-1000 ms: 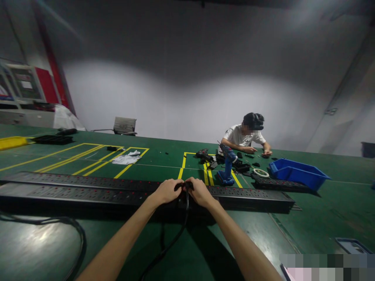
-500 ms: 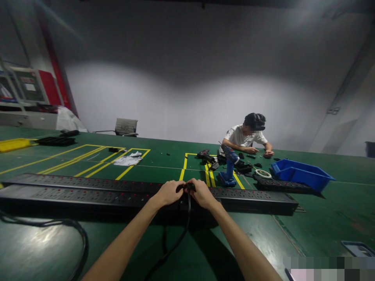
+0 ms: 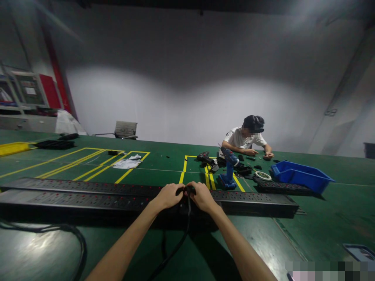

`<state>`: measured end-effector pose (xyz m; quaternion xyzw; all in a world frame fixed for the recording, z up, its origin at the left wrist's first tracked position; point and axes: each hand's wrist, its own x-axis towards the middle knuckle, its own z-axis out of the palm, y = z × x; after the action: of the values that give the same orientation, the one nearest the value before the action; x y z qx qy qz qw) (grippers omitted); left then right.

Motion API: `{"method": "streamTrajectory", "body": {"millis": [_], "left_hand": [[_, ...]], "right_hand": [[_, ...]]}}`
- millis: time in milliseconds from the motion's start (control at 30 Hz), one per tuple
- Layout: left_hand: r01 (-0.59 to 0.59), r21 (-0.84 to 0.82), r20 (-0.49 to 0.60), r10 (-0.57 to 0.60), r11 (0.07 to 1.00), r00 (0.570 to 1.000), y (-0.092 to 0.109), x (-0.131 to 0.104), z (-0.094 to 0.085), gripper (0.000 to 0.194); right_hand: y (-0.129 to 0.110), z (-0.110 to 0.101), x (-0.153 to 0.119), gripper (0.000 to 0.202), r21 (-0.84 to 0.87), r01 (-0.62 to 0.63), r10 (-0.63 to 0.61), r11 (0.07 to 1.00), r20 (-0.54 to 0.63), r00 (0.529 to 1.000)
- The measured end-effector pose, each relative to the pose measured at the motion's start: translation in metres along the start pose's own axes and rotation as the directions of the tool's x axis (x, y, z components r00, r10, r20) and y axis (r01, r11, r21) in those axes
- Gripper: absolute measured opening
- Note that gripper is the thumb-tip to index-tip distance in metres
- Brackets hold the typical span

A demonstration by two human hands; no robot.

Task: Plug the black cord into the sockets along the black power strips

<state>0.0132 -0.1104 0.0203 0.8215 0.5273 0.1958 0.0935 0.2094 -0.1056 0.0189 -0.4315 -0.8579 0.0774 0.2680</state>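
Note:
My left hand (image 3: 168,196) and my right hand (image 3: 202,197) meet above two long black power strips (image 3: 96,200) with rows of sockets and small red dots. Both are closed, fingertips nearly touching, on the upper end of a black cable (image 3: 188,220). From there the cable hangs down in front of the strips and runs toward the bottom edge. My fingers cover much of the held end, so its exact shape is hard to make out. Another black cable (image 3: 83,246) curves over the table at the lower left.
Past the strips stand a blue cordless drill (image 3: 229,168) and a blue bin (image 3: 303,175). A shorter black socket strip (image 3: 281,187) lies beside the bin. Across the green table (image 3: 336,218) sits a co-worker (image 3: 244,138). White papers (image 3: 127,162) lie on the left.
The whole view has shifted slightly, with the table lower in the picture. My hands keep nearly the same place and grip on the cable.

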Motion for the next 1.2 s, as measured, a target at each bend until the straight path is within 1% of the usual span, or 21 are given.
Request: {"method": "streamTrajectory", "body": {"millis": [167,367,533,667,933,1100,1200], "left_hand": [[0.008,-0.007,-0.006,-0.008,1.000,1.000,0.003,-0.002,-0.002,0.036],[0.013,-0.005,0.007,-0.013,1.000,1.000,0.006,-0.005,-0.007,0.034],[-0.008,0.005,-0.003,0.008,1.000,1.000,0.002,-0.002,-0.003,0.033],[-0.035,-0.001,-0.015,0.035,0.999,0.999,-0.001,0.000,0.001,0.033],[-0.017,-0.014,-0.003,0.017,1.000,1.000,-0.001,-0.001,0.001,0.033],[-0.018,0.003,-0.022,0.018,1.000,1.000,-0.003,-0.001,0.001,0.033],[-0.042,0.001,-0.008,0.042,0.999,0.999,-0.005,-0.002,0.000,0.035]], "right_hand": [[0.005,0.005,0.001,0.048,0.095,-0.006,0.007,0.995,-0.012,1.000],[0.006,0.002,0.003,0.040,0.146,0.051,-0.054,0.988,0.017,0.998],[0.005,0.001,0.005,0.037,0.165,0.053,-0.054,0.985,0.006,0.998],[0.005,0.003,0.004,0.034,0.155,0.047,-0.045,0.987,-0.013,0.999],[0.001,-0.001,0.001,0.030,0.094,0.048,-0.048,0.994,0.000,0.999],[0.001,0.000,0.002,0.029,0.145,0.044,-0.040,0.988,-0.036,0.999],[-0.001,0.003,0.001,0.029,0.229,0.006,0.021,0.973,-0.115,0.993]]}}
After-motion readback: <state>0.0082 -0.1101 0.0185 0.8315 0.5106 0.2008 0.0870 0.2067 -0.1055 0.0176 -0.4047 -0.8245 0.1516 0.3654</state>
